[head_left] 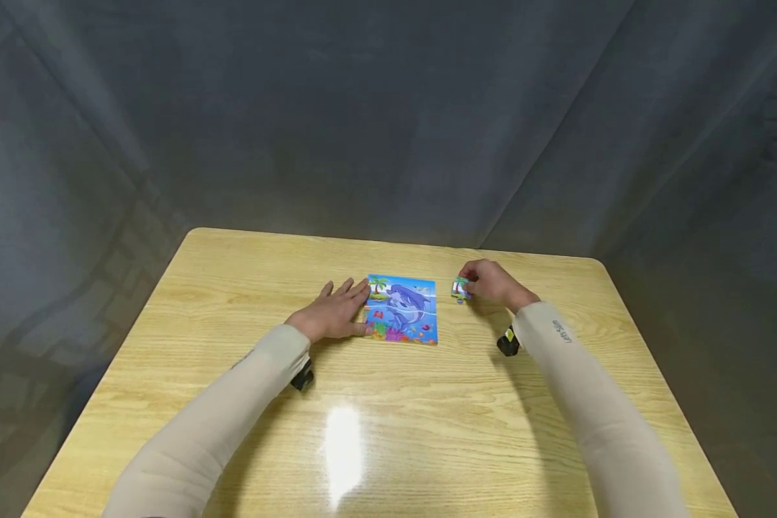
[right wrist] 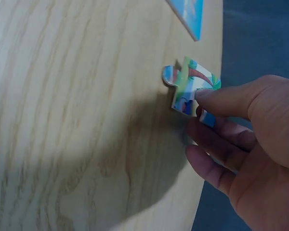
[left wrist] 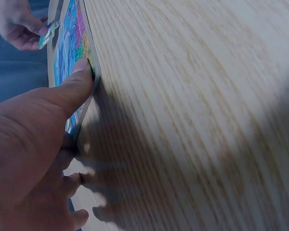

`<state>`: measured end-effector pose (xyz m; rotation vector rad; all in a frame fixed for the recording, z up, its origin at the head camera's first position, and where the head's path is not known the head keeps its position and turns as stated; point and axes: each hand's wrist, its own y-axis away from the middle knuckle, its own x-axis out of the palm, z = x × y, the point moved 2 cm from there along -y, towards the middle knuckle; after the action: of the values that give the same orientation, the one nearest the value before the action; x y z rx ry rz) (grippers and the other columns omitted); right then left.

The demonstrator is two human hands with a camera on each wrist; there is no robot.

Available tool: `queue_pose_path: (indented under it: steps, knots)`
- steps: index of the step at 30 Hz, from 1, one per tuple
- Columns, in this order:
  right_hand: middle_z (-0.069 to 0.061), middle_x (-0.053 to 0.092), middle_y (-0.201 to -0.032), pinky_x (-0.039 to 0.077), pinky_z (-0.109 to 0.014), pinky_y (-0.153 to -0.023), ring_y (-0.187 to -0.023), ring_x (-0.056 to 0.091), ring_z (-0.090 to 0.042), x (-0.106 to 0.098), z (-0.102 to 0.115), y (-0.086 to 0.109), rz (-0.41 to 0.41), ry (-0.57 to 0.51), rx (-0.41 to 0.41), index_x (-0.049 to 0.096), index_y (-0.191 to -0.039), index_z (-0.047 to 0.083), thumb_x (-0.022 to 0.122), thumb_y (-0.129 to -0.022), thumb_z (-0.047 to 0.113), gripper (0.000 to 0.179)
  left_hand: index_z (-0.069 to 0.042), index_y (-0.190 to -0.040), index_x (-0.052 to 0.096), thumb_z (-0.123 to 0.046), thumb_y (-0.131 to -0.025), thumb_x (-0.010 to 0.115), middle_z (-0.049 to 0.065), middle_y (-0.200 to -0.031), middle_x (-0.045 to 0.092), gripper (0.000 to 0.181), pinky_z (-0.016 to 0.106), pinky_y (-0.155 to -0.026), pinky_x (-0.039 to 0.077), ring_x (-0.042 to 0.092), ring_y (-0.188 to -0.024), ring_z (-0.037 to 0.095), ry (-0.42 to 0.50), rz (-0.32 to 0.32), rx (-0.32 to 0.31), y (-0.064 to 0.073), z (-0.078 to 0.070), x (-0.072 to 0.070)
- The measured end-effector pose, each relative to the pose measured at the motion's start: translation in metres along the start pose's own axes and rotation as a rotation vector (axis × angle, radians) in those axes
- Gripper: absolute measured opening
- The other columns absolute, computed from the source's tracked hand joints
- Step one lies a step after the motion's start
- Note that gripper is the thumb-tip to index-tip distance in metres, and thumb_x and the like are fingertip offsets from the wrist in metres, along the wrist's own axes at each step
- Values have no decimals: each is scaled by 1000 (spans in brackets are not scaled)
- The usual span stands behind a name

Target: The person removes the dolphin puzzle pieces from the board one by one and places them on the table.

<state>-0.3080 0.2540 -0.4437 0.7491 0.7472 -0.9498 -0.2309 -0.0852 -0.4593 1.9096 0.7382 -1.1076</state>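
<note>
A square jigsaw puzzle [head_left: 409, 306] with a dolphin picture lies on the table. My left hand [head_left: 334, 312] is spread flat at its left side, fingers straight. In the left wrist view the thumb [left wrist: 80, 72] rests on a corner of the puzzle, and the other fingers lie by its edge. To the right of the puzzle, my right hand [head_left: 492, 282] pinches a loose jigsaw piece [right wrist: 192, 82] between thumb and fingers. The piece shows a palm tree, has rounded tabs, and is held tilted over the table; the thumb covers part of it.
The light wooden table [head_left: 427, 432] has rounded far corners, with a bright glare spot near its front. Dark grey curtains [head_left: 362, 122] hang behind it and on both sides. Each wrist carries a small black camera [head_left: 508, 343].
</note>
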Motion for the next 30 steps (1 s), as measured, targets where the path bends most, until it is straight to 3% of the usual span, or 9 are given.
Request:
queue_pose_path:
  steps: [18,30]
  knots:
    - [-22,74,-114,56,-46,-92,-98,65,-29,8,-1,-3,-16,86,16,71,-120,-5,62,-103,-1,20,-13,-173,10,-62,-104,56,5,-183,1,97,65,-136,2,2,-170,35,2,23,-11,0,-3,1]
    - [-21,73,-124,58,-53,-102,-116,70,-36,15,3,-3,-43,167,39,73,-122,-1,62,-104,2,21,-12,-173,11,-62,-105,56,6,-183,2,96,66,-136,5,5,-170,37,-14,19,-6,0,-1,3]
